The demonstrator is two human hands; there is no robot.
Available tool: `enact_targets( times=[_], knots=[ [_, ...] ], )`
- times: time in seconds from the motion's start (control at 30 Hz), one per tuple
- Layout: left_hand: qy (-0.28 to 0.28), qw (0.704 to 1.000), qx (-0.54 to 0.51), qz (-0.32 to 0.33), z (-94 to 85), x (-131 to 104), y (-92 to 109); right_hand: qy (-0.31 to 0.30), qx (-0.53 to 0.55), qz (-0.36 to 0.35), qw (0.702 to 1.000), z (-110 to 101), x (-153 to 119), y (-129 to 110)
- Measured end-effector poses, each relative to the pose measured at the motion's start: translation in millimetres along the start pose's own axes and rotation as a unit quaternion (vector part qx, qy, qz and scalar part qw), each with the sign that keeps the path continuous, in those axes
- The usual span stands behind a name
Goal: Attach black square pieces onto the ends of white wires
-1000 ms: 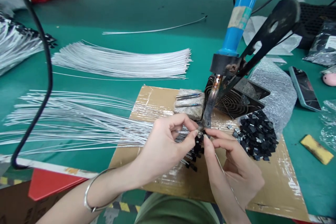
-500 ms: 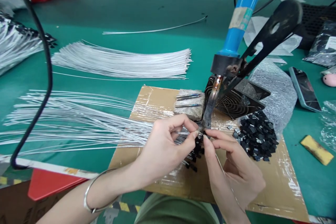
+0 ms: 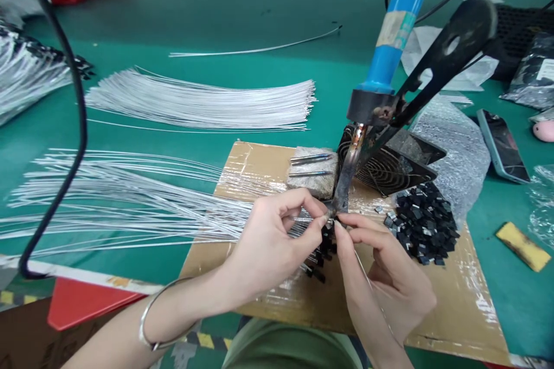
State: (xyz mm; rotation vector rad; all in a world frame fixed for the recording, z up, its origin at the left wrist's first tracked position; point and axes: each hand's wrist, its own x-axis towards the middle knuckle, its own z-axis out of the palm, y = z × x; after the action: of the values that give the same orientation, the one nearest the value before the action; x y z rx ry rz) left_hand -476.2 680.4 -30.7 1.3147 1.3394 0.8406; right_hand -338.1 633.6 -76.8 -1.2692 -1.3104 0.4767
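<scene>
Both hands meet at the near middle of the cardboard sheet (image 3: pixel 259 167), right under the tip of the blue-handled soldering iron (image 3: pixel 392 40) that leans down from the far right in its black stand (image 3: pixel 450 49). The left hand (image 3: pixel 270 245) is curled, thumb and forefinger pinching the end of a thin white wire (image 3: pixel 298 218) that runs off to the left into the loose fan of white wires (image 3: pixel 112 202). The right hand (image 3: pixel 381 274) is also curled, its thumb and forefinger pressed together on something very small just at the iron's tip; whether that is one of the black parts cannot be told. The fingertips of the two hands almost touch. Just under them lie a few wire ends with black parts (image 3: pixel 322 251) already on them. To the right on the cardboard sits a heap of small black parts (image 3: pixel 422 222), near a black fan (image 3: pixel 389 167). A second, tidier bundle of white wires (image 3: pixel 203 105) lies farther off on the green table (image 3: pixel 216 17), and a phone (image 3: pixel 502 144) rests at the far right
</scene>
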Motion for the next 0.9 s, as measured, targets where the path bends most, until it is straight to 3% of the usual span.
enact_targets(
  times=[0.3, 0.63, 0.77, 0.9],
  knots=[
    [-0.001, 1.0, -0.005, -0.002, -1.4, 0.5, -1.1, 0.008, 0.006, -0.002, 1.0, 1.3, 1.8, -1.0],
    [-0.008, 1.0, 0.015, -0.013, -0.7, -0.1, -3.8, 0.0, 0.03, 0.087, 0.996, -2.3, 2.8, -4.3],
    [-0.005, 0.999, 0.046, -0.009, -5.3, -1.3, -11.7, 0.092, -0.01, 0.162, 0.982, -20.9, 7.3, 3.6],
    [0.011, 0.985, 0.156, 0.071, -11.7, -9.5, -23.7, 0.161, 0.124, 0.199, 0.959, -61.8, 13.1, 33.4]
  ],
)
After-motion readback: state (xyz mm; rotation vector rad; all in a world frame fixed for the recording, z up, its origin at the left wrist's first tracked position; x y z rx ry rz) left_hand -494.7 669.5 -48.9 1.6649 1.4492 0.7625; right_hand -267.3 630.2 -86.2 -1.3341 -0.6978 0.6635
